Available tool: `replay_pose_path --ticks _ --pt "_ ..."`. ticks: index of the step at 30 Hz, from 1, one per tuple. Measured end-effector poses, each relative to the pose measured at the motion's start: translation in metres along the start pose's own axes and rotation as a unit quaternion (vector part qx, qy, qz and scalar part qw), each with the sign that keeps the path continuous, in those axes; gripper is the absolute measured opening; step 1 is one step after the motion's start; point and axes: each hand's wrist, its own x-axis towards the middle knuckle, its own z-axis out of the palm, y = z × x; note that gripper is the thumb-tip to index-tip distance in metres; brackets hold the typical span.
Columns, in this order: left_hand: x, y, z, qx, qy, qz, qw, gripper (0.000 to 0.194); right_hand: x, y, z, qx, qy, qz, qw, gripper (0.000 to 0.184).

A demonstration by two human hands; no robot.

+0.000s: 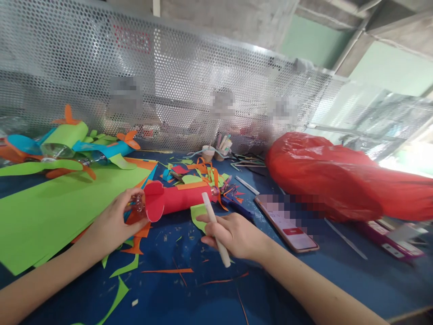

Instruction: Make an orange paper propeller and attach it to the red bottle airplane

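Observation:
My left hand (113, 221) is closed round the clear end of a plastic bottle wrapped in red paper (176, 198), which lies on the blue table (189, 289). A red paper flap sticks out beside my fingers. My right hand (233, 234) grips a white glue stick (215, 228) that points up and away, its tip close to the red bottle. A small green paper piece (198, 212) lies under that hand.
Large green paper sheets (50, 207) lie at the left, with paper-and-bottle aeroplanes (67, 149) behind them. A phone (287, 221) and a big red plastic bag (338, 180) are at the right. Paper scraps litter the table. A perforated metal screen (169, 81) stands behind.

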Motion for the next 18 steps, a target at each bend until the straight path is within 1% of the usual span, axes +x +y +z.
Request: replay_pose_path --ticks 3,7,9,12,15,18 --pt "0.0 0.001 0.001 -0.01 -0.012 -0.002 1.0 0.056 -0.003 0.0 0.005 0.005 -0.002 0.004 1.0 0.014" --pt "-0.001 0.002 0.001 -0.019 -0.01 -0.004 1.0 0.063 -0.004 -0.003 0.008 0.012 -0.008 0.013 1.0 0.012" --pt "-0.001 0.003 0.001 -0.026 -0.008 -0.003 1.0 0.065 -0.003 -0.006 0.007 0.032 -0.014 0.019 0.999 0.009" --pt "0.001 0.004 0.0 -0.036 -0.006 0.002 0.999 0.064 -0.001 -0.013 0.004 0.104 -0.009 0.037 0.994 0.004" --pt "0.002 0.003 0.001 -0.037 -0.004 0.003 0.999 0.065 0.0 -0.016 0.0 0.21 -0.001 0.074 0.975 0.01" --pt "0.001 0.002 0.002 -0.027 -0.001 -0.002 1.0 0.069 -0.002 -0.012 -0.002 0.254 0.052 0.11 0.959 0.013"
